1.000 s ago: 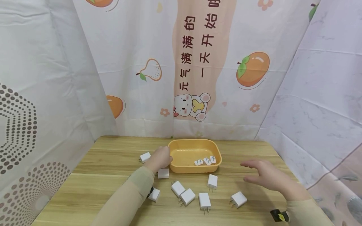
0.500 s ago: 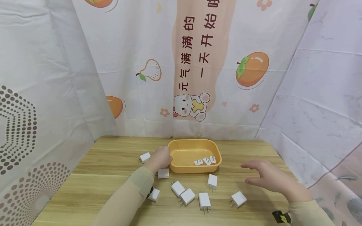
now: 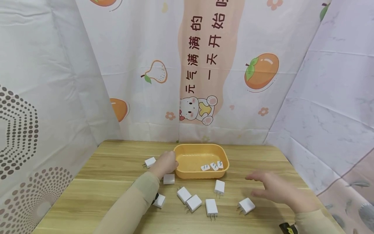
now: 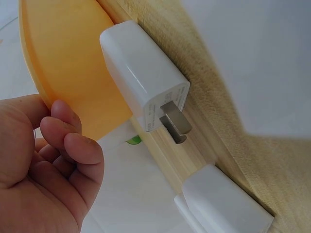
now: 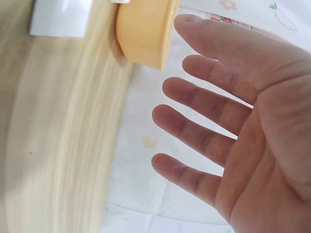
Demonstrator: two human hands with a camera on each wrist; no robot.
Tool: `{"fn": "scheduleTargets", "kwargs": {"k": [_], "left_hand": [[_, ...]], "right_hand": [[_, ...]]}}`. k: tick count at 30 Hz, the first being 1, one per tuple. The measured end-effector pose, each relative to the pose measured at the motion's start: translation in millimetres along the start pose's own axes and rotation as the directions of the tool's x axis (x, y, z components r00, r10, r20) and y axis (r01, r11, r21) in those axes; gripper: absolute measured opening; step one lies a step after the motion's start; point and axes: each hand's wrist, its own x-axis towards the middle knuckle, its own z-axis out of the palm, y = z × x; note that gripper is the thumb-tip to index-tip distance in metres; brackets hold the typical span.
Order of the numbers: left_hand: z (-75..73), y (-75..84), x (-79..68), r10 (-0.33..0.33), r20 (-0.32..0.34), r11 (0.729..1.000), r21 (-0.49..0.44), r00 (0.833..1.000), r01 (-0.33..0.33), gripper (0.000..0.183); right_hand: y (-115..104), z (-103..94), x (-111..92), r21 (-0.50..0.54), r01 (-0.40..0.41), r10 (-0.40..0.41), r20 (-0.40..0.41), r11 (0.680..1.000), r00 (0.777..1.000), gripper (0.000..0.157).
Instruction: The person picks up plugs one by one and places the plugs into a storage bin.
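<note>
My left hand (image 3: 165, 163) pinches the left rim of a yellow plastic basket (image 3: 200, 175); in the left wrist view its thumb and curled fingers (image 4: 73, 148) meet at the basket's edge. Three white chargers lie in the basket with their prongs up, one of them a charger (image 3: 205, 167) near the front wall. My right hand (image 3: 276, 189) hovers over the right part of the table, fingers spread and holding nothing. Nearest to it is a white charger (image 3: 246, 206) on the wood. In the right wrist view the palm and separate fingers (image 5: 180, 126) face the basket.
Several more white two-prong chargers are scattered in front of the basket, such as a charger (image 3: 211, 207) and a charger (image 3: 219, 187). Another charger (image 3: 150, 162) lies left of the left hand. Printed curtains surround the wooden table (image 3: 117, 175).
My right hand first drew back slightly to the right, then moved a little left and is now blurred. The left hand has stayed on the basket's rim, and the chargers have not moved.
</note>
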Motion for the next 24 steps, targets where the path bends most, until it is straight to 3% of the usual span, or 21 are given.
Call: {"fn": "scheduleTargets", "kwargs": {"k": [12,18,24], "left_hand": [[-1.1,2.2,-0.2,0.007,0.0,1.0,0.009,1.0,-0.007,0.013],[-0.8,1.4,-0.8,0.013,-0.002,1.0,0.016,1.0,-0.013,0.013],[0.1,0.9,-0.1,0.003,-0.001,1.0,0.019,1.0,-0.003,0.012]], "right_hand": [[-2.6,19.1,-4.2,0.041,-0.008,0.006,0.055,0.999,0.998,0.04],[-1.2,29.7,-8.2,0.036,0.038,-0.04,0.076,0.999,0.996,0.039],[0.8,38.2,-11.6,0.092,0.04,-0.049,0.093,0.995,0.994,0.039]]}}
